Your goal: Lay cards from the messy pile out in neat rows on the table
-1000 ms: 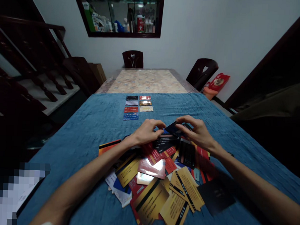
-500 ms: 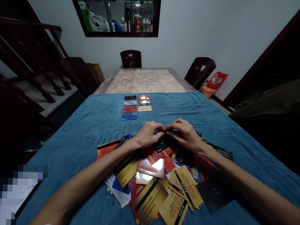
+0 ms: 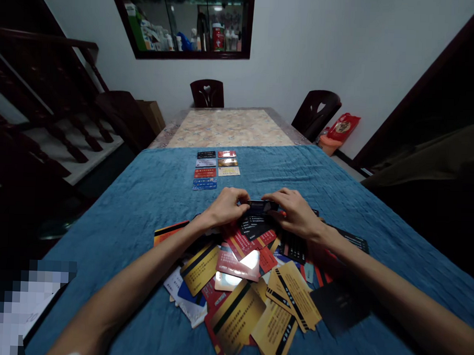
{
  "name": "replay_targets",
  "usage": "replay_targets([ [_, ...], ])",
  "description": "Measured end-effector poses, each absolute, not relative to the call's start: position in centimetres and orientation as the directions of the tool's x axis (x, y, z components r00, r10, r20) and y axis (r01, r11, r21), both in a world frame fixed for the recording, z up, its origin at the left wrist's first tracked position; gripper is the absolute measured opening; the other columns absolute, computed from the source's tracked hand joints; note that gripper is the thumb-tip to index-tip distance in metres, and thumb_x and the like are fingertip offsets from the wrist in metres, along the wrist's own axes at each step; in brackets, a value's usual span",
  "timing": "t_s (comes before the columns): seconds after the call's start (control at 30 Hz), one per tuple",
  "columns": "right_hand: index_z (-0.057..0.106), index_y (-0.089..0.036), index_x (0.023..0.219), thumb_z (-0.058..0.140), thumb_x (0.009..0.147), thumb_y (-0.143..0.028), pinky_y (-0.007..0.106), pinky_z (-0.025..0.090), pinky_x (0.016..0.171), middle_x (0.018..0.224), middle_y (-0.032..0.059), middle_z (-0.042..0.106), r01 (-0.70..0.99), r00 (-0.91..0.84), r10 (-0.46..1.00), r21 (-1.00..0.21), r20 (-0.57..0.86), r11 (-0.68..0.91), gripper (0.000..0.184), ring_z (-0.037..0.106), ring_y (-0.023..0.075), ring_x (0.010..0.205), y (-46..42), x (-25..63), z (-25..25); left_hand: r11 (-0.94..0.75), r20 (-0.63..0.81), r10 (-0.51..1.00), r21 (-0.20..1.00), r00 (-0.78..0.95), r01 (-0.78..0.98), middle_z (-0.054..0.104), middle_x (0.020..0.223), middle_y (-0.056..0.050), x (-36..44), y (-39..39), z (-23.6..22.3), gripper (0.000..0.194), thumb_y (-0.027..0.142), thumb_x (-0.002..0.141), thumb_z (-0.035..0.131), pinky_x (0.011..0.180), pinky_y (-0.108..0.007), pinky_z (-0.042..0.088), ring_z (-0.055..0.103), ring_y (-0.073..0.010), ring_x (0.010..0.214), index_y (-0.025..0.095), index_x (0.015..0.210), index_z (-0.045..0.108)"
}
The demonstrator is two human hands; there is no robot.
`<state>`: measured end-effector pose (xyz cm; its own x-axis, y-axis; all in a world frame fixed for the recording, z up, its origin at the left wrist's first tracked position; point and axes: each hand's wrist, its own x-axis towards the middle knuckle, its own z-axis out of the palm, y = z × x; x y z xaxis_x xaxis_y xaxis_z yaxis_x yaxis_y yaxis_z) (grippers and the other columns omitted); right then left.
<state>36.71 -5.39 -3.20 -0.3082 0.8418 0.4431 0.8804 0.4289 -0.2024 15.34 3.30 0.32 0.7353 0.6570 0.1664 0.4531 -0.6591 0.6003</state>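
Between my two hands a dark card [image 3: 258, 207] is held by its short ends, its face tilted toward me. My left hand [image 3: 228, 206] pinches its left end between thumb and fingers. At the right end, my right hand [image 3: 292, 208] grips it the same way. Just below lies a loose pile of cards: gold cards [image 3: 237, 313], a shiny pink card [image 3: 237, 262], red cards [image 3: 240, 243] and black cards [image 3: 252, 228], many overlapping. Beyond my hands, cards lie in two columns, among them a blue card [image 3: 204, 183] and a white card [image 3: 229, 171].
A blue cloth [image 3: 150, 194] covers the near part of the table; the far part shows a patterned tabletop [image 3: 227, 127]. Dark wooden chairs [image 3: 207, 94] stand around it. A pixelated pale object [image 3: 22, 314] lies at the lower left.
My left hand has shifted slightly left, away from my right hand. The dark card between them now shows its face, where before mostly its edge was seen.
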Motion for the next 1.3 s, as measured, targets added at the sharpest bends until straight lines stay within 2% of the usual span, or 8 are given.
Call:
replay_targets([
  [0.3,0.055,-0.017,0.125,0.062,0.085,-0.023,0.038,0.035,0.083,0.109,0.0125,0.068,0.920,-0.351,0.819,0.003,0.454,0.392,0.040,0.054,0.0276,0.099,-5.4,36.6,-2.9,-0.596,0.128,0.710,0.634,0.692,0.493,0.073,0.076,-0.002,15.3,3.7,0.3,0.014,0.014,0.076,0.060,0.074,-0.026,0.051,0.063,-0.0149,0.071,0.014,0.081,0.073],
  [0.53,0.055,-0.015,0.125,0.065,0.084,-0.025,0.040,0.036,0.084,0.113,0.0149,0.065,0.925,-0.360,0.782,0.085,0.508,0.371,0.044,0.053,0.0297,0.102,-5.3,36.6,-2.9,-0.597,0.160,0.706,0.659,0.690,0.457,0.072,0.075,-0.002,15.2,4.3,0.3,0.011,0.014,0.075,0.060,0.074,-0.026,0.050,0.063,-0.0146,0.073,0.014,0.077,0.071],
  [0.8,0.055,-0.018,0.127,0.064,0.082,-0.024,0.044,0.038,0.087,0.118,0.0159,0.060,0.928,-0.338,0.760,0.063,0.554,0.367,0.046,0.050,0.0317,0.106,-5.2,36.8,-3.3,-0.585,0.173,0.712,0.682,0.681,0.439,0.071,0.073,-0.001,15.2,4.4,0.2,0.009,0.013,0.075,0.061,0.073,-0.027,0.050,0.063,-0.0144,0.071,0.013,0.076,0.069],
  [1.13,0.058,-0.015,0.121,0.059,0.088,-0.026,0.041,0.040,0.082,0.114,0.0165,0.059,0.917,-0.375,0.698,0.132,0.610,0.377,0.035,0.049,0.0297,0.103,-5.2,37.0,-3.4,-0.584,0.191,0.714,0.693,0.673,0.423,0.073,0.077,-0.003,15.3,4.5,-0.2,0.011,0.011,0.074,0.061,0.075,-0.026,0.052,0.066,-0.0147,0.074,0.013,0.080,0.071],
  [1.3,0.058,-0.017,0.124,0.058,0.086,-0.022,0.042,0.040,0.083,0.115,0.0156,0.060,0.916,-0.368,0.720,0.097,0.589,0.389,0.039,0.049,0.0304,0.105,-5.2,37.0,-3.4,-0.591,0.218,0.725,0.684,0.653,0.427,0.074,0.081,-0.003,15.3,4.4,-0.5,0.015,0.010,0.074,0.062,0.074,-0.027,0.053,0.067,-0.0157,0.076,0.014,0.086,0.071],
])
